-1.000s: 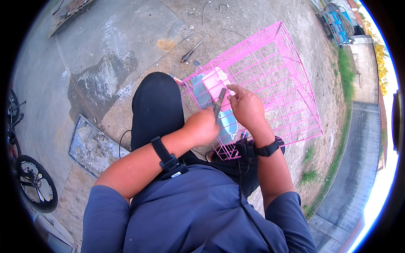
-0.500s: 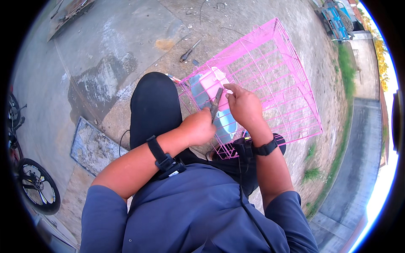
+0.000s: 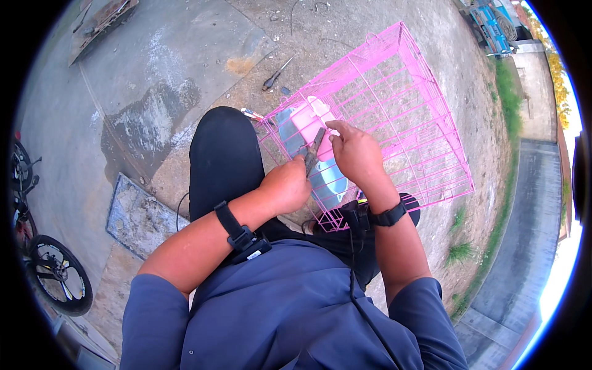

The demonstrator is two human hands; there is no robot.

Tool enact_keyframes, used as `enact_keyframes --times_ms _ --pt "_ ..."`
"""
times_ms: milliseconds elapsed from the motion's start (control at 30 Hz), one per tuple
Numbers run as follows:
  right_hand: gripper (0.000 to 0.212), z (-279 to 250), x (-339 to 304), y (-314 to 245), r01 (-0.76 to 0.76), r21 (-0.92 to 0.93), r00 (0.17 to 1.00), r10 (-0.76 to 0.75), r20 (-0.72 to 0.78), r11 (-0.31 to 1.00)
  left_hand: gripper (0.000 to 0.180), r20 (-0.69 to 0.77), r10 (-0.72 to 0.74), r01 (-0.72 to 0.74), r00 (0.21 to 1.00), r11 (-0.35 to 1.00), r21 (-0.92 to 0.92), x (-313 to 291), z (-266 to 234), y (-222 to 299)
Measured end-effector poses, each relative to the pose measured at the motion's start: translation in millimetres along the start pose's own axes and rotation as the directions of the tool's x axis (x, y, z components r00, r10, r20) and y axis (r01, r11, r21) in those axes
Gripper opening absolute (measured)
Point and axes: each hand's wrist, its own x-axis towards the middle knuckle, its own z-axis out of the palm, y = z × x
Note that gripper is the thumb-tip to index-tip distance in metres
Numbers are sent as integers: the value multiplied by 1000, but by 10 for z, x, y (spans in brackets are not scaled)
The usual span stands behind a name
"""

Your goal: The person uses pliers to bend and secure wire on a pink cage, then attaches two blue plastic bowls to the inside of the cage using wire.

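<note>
A pink wire cage (image 3: 404, 126) rests tilted across the ground in front of me, against my legs. My left hand (image 3: 285, 186) is closed round a dark, blunt-ended metal tool (image 3: 316, 143), whose tip points away over the near side of the cage. Thumb and forefinger of my right hand (image 3: 357, 153) are bent together at the cage's thin wires, just right of the tool tip. Behind the wires are a pink plastic tray (image 3: 302, 121) and a light-blue basin (image 3: 333, 182), partly covered by my hands.
A screwdriver (image 3: 271, 80) lies on the concrete beyond my knee (image 3: 225, 142). Beside the cage corner is a small red-and-white object (image 3: 251, 114). A dirty flat board (image 3: 139, 216) lies left, near a bicycle wheel (image 3: 60, 274). Grass (image 3: 459, 251) grows to the right.
The view has shifted slightly, and the cage sits a touch differently in it. Both hands keep nearly the same place and grip.
</note>
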Motion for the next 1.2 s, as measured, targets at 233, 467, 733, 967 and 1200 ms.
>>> enact_keyframes --times_ms 233,467,733,967,1200 --pt "26 -10 7 -7 9 -34 1000 -9 4 999 53 -9 -34 34 999 999 -33 -12 11 0" --pt "25 -17 4 -18 -4 -30 1000 4 2 1000 50 53 -17 35 998 933 -359 48 54 -117" --pt "25 19 -7 15 -22 -3 1000 22 -17 1000 49 202 -104 221 974 642 -734 24 68 13" --pt "26 4 -2 -19 -54 -22 998 55 35 998 49 186 -125 213 975 770 -602 46 -76 -116" --pt "26 18 -20 -26 -47 -32 998 48 29 998 45 135 -4 27 991 985 -169 94 -462 -169"
